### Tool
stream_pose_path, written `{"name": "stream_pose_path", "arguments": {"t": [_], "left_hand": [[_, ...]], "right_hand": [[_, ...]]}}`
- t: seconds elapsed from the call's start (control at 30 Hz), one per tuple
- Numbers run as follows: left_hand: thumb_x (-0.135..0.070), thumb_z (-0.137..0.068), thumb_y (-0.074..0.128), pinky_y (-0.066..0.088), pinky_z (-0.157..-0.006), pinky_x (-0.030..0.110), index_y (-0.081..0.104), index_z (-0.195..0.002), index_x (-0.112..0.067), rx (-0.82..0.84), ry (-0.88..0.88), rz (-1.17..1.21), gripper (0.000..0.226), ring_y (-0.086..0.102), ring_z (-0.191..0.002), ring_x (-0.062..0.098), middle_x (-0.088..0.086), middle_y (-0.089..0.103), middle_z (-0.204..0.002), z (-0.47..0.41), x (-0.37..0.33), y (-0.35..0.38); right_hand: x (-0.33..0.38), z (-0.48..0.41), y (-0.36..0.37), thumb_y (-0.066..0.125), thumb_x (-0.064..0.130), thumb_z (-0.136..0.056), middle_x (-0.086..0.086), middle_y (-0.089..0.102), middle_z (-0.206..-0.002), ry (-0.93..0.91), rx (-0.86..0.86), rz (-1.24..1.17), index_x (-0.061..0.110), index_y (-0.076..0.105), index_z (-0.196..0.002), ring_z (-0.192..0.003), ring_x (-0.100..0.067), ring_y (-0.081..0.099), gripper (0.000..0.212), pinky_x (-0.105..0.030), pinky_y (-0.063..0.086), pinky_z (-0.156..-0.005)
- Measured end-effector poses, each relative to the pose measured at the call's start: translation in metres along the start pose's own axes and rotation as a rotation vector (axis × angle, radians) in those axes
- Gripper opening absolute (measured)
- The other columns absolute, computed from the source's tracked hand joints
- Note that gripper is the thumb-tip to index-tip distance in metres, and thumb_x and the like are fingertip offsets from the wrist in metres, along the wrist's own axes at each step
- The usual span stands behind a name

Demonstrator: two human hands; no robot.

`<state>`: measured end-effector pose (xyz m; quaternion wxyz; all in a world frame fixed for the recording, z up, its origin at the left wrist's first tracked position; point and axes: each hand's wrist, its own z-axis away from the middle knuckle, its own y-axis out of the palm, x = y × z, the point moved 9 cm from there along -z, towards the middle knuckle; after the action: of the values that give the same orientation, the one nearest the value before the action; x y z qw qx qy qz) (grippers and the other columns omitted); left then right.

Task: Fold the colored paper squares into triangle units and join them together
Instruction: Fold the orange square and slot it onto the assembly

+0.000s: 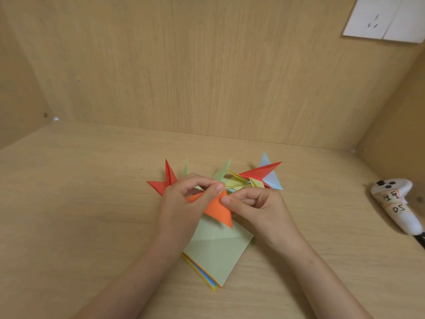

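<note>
— Orange folded paper (218,209): one piece, held just above the stack, at 6 o'clock from the frame's centre. Other counts?

— One stack of paper squares (218,252), pale green on top, with yellow, blue and orange edges showing along its 7 o'clock side. At 12 o'clock from the hands, one cluster of folded units (259,172): three red points, two green, one blue, some yellow, too tangled to count.

— Hands?

— Two. Left hand (181,203) pinching the orange piece's upper edge between thumb and forefinger. Right hand (255,203) pinching its 3 o'clock edge, other fingers curled.

— Any writing?

— "05", handwritten on a label on the one white controller (395,208), lying at 3 o'clock on the wooden desk (69,203). Second label just above it, not legible. One white sheet (386,17) on the wall at 1 o'clock, marks too faint to read.

— Direction of the orange piece?

— Long axis from 10 o'clock to 5 o'clock. Sharp tip toward 5 o'clock, over the stack's far corner.
</note>
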<state>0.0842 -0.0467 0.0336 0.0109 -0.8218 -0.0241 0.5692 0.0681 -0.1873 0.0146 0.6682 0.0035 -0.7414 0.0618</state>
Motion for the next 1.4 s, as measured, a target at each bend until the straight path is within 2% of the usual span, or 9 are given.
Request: {"name": "stream_pose_path", "arguments": {"t": [0.23,0.37,0.47,0.67,0.87,0.93,1.07,1.17,1.4], "left_hand": [[-0.01,-0.078,0.071,0.043,-0.063,0.009,0.071,-0.071,-0.021,-0.089,-0.006,0.008,0.013,0.061,-0.067,-0.003,-0.013,0.07,-0.07,-0.001,0.002,-0.011],[-0.01,-0.081,0.069,0.043,-0.063,0.009,0.07,-0.072,-0.022,-0.191,-0.038,0.031,0.015,0.059,-0.065,-0.006,-0.019,0.069,-0.066,-0.004,0.004,-0.022],[-0.017,-0.082,0.069,0.041,-0.06,0.024,0.072,-0.075,-0.02,-0.296,-0.096,0.102,0.008,0.053,-0.06,0.005,-0.017,0.065,-0.063,-0.009,0.015,-0.04],[-0.005,-0.079,0.07,0.044,-0.06,0.008,0.071,-0.071,-0.018,-0.155,-0.092,0.114,0.015,0.059,-0.061,-0.006,-0.015,0.07,-0.063,-0.006,0.01,-0.019],[-0.005,-0.077,0.071,0.046,-0.064,0.009,0.072,-0.069,-0.021,0.056,-0.121,0.112,0.018,0.062,-0.065,-0.004,-0.013,0.071,-0.066,-0.003,0.014,0.007],[-0.013,-0.081,0.067,0.047,-0.063,0.01,0.073,-0.075,-0.021,0.087,-0.157,0.119,0.012,0.061,-0.066,-0.005,-0.014,0.071,-0.069,-0.004,0.017,0.009],[-0.038,-0.085,0.065,0.048,-0.07,0.018,0.075,-0.083,-0.027,0.109,-0.2,-0.031,0.015,0.06,-0.069,-0.001,-0.013,0.07,-0.074,-0.007,0.033,0.002],[-0.032,-0.077,0.073,0.043,-0.068,0.012,0.069,-0.087,-0.037,0.168,-0.126,-0.332,0.012,0.059,-0.075,-0.004,-0.015,0.066,-0.083,-0.006,0.035,0.0],[-0.012,-0.06,0.087,0.041,-0.063,0.005,0.065,-0.094,-0.03,0.293,-0.167,-0.393,0.044,0.057,-0.071,-0.005,-0.014,0.062,-0.085,-0.001,0.043,0.01]], "right_hand": [[0.002,0.001,0.004,0.07,0.025,-0.075,-0.009,0.074,-0.074,0.002,0.056,0.034,0.015,0.073,-0.072,-0.065,-0.012,0.067,0.01,-0.021,0.05,-0.063],[0.002,0.003,-0.001,0.07,0.02,-0.083,-0.005,0.075,-0.077,-0.004,0.071,0.177,0.007,0.072,-0.076,-0.075,-0.021,0.071,0.015,-0.033,0.053,-0.074],[-0.001,0.005,0.0,0.069,0.016,-0.084,-0.003,0.075,-0.078,0.003,0.094,0.264,0.008,0.072,-0.074,-0.082,-0.027,0.07,0.013,-0.039,0.052,-0.082],[0.015,0.001,-0.016,0.071,0.014,-0.082,-0.007,0.072,-0.073,-0.13,-0.055,0.096,0.007,0.067,-0.077,-0.067,-0.016,0.066,0.01,-0.021,0.047,-0.062],[0.004,-0.003,-0.005,0.079,0.017,-0.068,-0.005,0.067,-0.075,-0.121,0.034,0.01,0.015,0.068,-0.089,-0.072,-0.017,0.058,0.023,-0.021,0.048,-0.068],[0.006,-0.006,-0.018,0.076,0.014,-0.075,-0.001,0.064,-0.073,-0.145,-0.039,0.017,0.018,0.069,-0.089,-0.072,-0.014,0.055,0.016,-0.018,0.045,-0.067],[0.006,-0.003,-0.074,0.055,0.007,-0.093,-0.001,0.061,-0.078,-0.148,-0.408,-0.026,0.019,0.066,-0.097,-0.075,-0.011,0.054,0.016,-0.022,0.048,-0.069],[-0.013,-0.004,-0.09,0.049,0.011,-0.095,-0.011,0.068,-0.095,-0.048,-0.534,0.072,0.025,0.066,-0.091,-0.079,-0.024,0.057,0.023,-0.037,0.048,-0.074],[-0.026,-0.004,-0.1,0.047,0.01,-0.091,-0.01,0.067,-0.087,0.077,-0.606,0.339,0.022,0.064,-0.096,-0.072,-0.025,0.057,0.021,-0.031,0.041,-0.064]]}}
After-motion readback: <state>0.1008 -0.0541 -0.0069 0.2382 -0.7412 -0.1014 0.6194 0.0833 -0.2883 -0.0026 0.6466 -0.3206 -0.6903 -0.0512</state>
